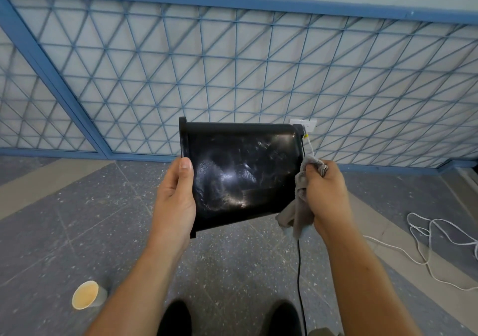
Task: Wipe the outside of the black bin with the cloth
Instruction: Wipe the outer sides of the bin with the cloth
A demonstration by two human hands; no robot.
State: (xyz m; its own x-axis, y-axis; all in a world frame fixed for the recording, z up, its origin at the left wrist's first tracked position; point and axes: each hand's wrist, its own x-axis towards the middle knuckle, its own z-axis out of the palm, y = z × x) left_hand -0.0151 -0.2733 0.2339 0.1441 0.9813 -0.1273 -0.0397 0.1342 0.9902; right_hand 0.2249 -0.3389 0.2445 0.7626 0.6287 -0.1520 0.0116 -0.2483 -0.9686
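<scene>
Mid-frame, the black bin [240,172] was held in the air on its side, the left grip [176,201] clamped on its rim. The right grip [327,196] bunched the soft cloth [300,206] at its right end. The bin looked light, stiff and slick; the rim seemed the surest hold.

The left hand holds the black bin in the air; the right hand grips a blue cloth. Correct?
No: the head view shows a grey cloth, not blue. The left hand does hold the black bin in the air, and the right hand grips the cloth.
</scene>
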